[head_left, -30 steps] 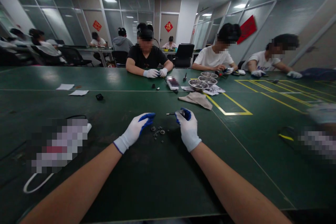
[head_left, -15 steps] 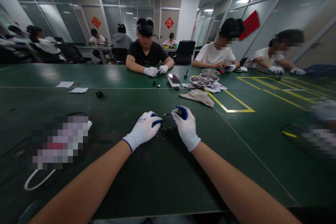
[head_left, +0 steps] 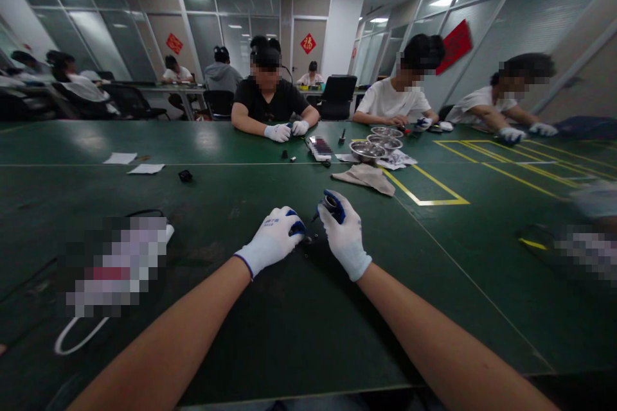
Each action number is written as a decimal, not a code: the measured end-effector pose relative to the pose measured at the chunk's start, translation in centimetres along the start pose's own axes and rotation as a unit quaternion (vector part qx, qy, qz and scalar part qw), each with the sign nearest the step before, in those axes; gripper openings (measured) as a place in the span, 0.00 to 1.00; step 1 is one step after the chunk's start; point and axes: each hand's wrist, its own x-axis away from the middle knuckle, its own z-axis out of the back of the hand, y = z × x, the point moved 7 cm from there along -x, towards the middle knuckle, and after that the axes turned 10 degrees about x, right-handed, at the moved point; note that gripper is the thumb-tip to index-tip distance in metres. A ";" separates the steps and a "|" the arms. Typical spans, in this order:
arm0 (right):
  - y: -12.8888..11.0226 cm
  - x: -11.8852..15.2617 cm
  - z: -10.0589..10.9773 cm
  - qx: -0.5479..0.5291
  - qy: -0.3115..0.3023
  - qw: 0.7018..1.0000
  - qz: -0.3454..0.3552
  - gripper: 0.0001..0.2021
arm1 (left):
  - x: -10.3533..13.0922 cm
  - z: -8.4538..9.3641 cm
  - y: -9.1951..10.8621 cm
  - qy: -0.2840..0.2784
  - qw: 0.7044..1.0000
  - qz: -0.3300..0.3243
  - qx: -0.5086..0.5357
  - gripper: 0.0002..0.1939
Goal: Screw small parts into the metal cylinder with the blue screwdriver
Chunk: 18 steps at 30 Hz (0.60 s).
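Observation:
My right hand (head_left: pixel 346 234), in a white glove with blue-coated fingers, is closed around a dark, round metal part (head_left: pixel 330 201) with a thin shaft. Its round end faces upward, and the shaft points down and to the left. My left hand (head_left: pixel 274 236), gloved the same way, rests low on the table with its fingers curled together. Its fingertips are beside a small metal ring (head_left: pixel 307 240); whatever they pinch is hidden. Several tiny rings lie on the green table between my hands.
A beige cloth (head_left: pixel 365 178) and metal bowls (head_left: pixel 368 151) lie beyond my right hand. To the left are a blurred-out device (head_left: pixel 120 263), a small black part (head_left: pixel 185 176) and paper slips (head_left: pixel 146 169). Across the table, co-workers in gloves handle parts.
My left hand has shifted slightly right, and its fingers have closed in over the small rings. My right hand has tilted the metal part, turning its shaft downward.

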 end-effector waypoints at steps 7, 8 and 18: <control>-1.4 0.7 0.4 0.037 -0.013 0.998 0.053 0.26 | 0.3 2.2 -0.2 0.138 0.986 -0.024 0.095 0.09; -1.6 0.8 0.4 0.039 -0.018 0.997 0.058 0.27 | 0.5 2.7 -0.2 0.158 0.981 -0.023 0.114 0.09; -4.7 3.1 -0.8 0.099 -0.084 0.977 0.170 0.28 | 2.6 5.2 1.3 0.162 0.925 -0.014 0.343 0.09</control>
